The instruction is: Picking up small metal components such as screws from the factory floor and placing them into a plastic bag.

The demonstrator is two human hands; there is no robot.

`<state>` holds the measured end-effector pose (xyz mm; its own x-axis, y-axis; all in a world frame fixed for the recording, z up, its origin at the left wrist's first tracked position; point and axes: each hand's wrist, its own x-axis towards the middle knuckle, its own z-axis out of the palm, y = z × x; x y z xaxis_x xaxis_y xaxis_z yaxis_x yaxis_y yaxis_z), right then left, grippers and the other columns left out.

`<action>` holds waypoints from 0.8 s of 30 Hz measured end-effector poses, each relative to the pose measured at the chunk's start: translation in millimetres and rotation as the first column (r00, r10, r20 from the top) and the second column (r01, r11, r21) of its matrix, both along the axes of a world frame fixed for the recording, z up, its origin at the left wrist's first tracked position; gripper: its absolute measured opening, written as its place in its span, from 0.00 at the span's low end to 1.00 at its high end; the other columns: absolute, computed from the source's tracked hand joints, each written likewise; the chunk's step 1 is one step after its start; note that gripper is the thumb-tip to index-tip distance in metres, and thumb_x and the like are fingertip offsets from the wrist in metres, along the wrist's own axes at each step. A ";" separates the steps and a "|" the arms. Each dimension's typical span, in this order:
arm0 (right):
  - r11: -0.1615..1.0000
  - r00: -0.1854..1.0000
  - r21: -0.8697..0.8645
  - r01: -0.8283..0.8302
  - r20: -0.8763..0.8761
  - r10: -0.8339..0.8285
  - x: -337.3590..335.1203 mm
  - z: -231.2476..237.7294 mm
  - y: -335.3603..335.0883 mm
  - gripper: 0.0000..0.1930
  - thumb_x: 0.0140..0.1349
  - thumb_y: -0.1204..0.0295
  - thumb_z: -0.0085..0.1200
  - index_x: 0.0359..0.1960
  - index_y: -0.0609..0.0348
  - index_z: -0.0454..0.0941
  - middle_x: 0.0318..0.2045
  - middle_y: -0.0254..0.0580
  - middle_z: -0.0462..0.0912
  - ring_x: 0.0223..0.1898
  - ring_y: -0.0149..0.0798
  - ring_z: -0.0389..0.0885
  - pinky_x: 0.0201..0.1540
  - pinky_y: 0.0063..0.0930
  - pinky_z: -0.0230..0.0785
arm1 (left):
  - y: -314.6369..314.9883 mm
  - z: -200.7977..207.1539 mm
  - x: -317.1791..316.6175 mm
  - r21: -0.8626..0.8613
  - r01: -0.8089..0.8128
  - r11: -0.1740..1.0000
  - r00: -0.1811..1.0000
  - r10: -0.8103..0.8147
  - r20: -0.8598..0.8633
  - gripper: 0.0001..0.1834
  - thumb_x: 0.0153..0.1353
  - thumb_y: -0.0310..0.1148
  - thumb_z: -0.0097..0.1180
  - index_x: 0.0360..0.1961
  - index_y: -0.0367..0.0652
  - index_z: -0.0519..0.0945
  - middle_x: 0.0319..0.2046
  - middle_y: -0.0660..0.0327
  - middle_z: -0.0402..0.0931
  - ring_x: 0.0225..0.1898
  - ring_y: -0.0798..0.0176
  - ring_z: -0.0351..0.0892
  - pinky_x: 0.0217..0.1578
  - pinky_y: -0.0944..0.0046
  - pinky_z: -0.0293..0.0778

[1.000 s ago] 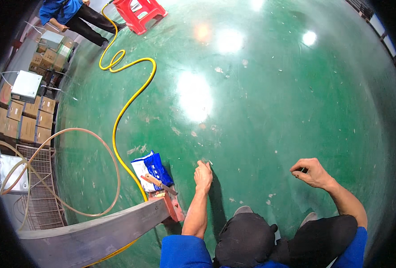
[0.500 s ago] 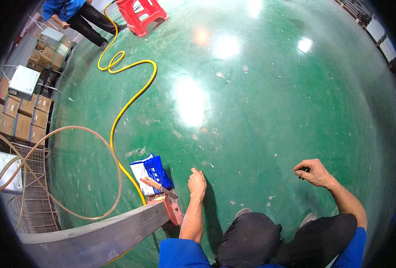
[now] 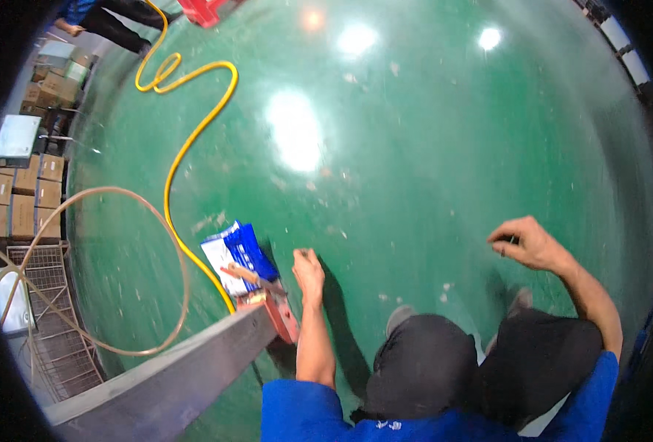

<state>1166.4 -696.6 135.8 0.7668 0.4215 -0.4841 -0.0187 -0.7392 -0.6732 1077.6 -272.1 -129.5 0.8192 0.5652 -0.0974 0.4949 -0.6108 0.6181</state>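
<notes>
My left hand (image 3: pixel 309 276) hovers over the green floor with its fingers curled together. Whether anything small is in it I cannot make out. My right hand (image 3: pixel 533 244) is held out to the right, thumb and fingertips brought together; a tiny dark spot shows at the tips, too small to name. Left of my left hand lies a blue and white plastic packet (image 3: pixel 247 249). A knife with a wooden handle (image 3: pixel 242 274) rests by it, above a reddish block (image 3: pixel 282 321) at the end of a grey beam (image 3: pixel 172 368). Neither hand touches these.
A yellow hose (image 3: pixel 170 184) winds across the floor, and a clear tube (image 3: pixel 184 280) loops at the left. Cardboard boxes (image 3: pixel 23 210) and a wire rack (image 3: pixel 54 295) line the left side. Far off are a red stool (image 3: pixel 203 11) and a person in dark trousers (image 3: pixel 117 28).
The whole view has shifted, so floor and objects sit higher in the picture. Against the floor, my right hand has moved slightly right. The fingers of both hands remain closed.
</notes>
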 end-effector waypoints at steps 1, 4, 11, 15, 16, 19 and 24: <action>1.000 1.000 -0.001 -0.003 -0.009 0.003 -1.4 -0.9 7.4 0.10 0.58 0.72 0.57 0.39 0.65 0.81 0.33 0.48 0.84 0.34 0.39 0.83 0.39 0.31 0.74 | 8.1 -7.9 -8.6 -0.106 -0.068 0.992 0.998 0.067 -0.015 0.15 0.64 0.37 0.50 0.39 0.33 0.73 0.28 0.44 0.79 0.31 0.46 0.79 0.35 0.50 0.72; 0.997 0.995 -0.037 -0.071 -0.075 0.068 -3.4 4.9 16.9 0.11 0.58 0.71 0.57 0.40 0.65 0.80 0.35 0.50 0.84 0.36 0.44 0.83 0.41 0.33 0.74 | 13.0 -12.9 -21.7 -0.269 -0.202 0.942 0.979 0.192 -0.063 0.14 0.64 0.36 0.52 0.38 0.33 0.73 0.22 0.52 0.76 0.24 0.58 0.75 0.29 0.57 0.70; 0.980 0.980 0.045 -0.195 0.048 0.192 0.8 -6.2 -32.9 0.13 0.59 0.68 0.56 0.40 0.65 0.79 0.37 0.52 0.82 0.40 0.50 0.81 0.43 0.40 0.73 | 5.9 -13.6 -16.8 -0.123 -0.109 0.986 0.991 0.119 0.069 0.12 0.63 0.35 0.53 0.38 0.35 0.75 0.27 0.56 0.75 0.29 0.62 0.71 0.33 0.59 0.70; 0.993 1.000 0.122 0.001 0.030 -0.004 6.3 -43.1 -96.9 0.18 0.59 0.61 0.55 0.43 0.63 0.79 0.36 0.51 0.83 0.39 0.45 0.82 0.43 0.37 0.73 | -30.8 4.9 0.4 0.020 0.204 0.979 0.977 -0.205 0.058 0.14 0.66 0.36 0.50 0.43 0.34 0.72 0.27 0.52 0.72 0.29 0.58 0.69 0.34 0.57 0.70; 0.986 0.991 0.117 0.118 0.041 -0.124 1.8 -49.4 -113.4 0.19 0.58 0.61 0.55 0.45 0.63 0.79 0.38 0.50 0.84 0.40 0.44 0.82 0.44 0.36 0.73 | -44.6 10.1 7.8 0.001 0.265 0.964 0.964 -0.265 -0.016 0.13 0.67 0.35 0.50 0.45 0.36 0.71 0.26 0.51 0.72 0.27 0.57 0.69 0.32 0.56 0.70; 0.955 0.953 0.060 0.290 0.070 -0.294 -22.3 -86.8 -167.6 0.15 0.56 0.68 0.53 0.42 0.63 0.80 0.39 0.53 0.83 0.42 0.47 0.82 0.45 0.37 0.73 | -46.6 19.0 24.6 -0.025 0.344 0.939 0.891 -0.334 -0.307 0.12 0.67 0.35 0.48 0.46 0.39 0.71 0.34 0.43 0.76 0.33 0.45 0.75 0.38 0.51 0.70; 0.779 0.795 -0.227 0.585 0.351 -0.495 -114.8 -181.7 -296.3 0.13 0.53 0.73 0.51 0.38 0.63 0.82 0.36 0.55 0.83 0.40 0.52 0.82 0.45 0.41 0.74 | -25.8 -6.4 25.0 0.163 0.399 0.902 0.904 -0.358 -0.233 0.12 0.67 0.35 0.47 0.46 0.38 0.70 0.29 0.41 0.76 0.28 0.39 0.72 0.33 0.47 0.68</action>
<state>1051.6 -993.0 -45.8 0.9340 -0.2377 -0.2668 -0.3389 -0.8261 -0.4503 1102.6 -298.0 -135.9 0.9516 0.2401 -0.1920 0.2975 -0.8769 0.3776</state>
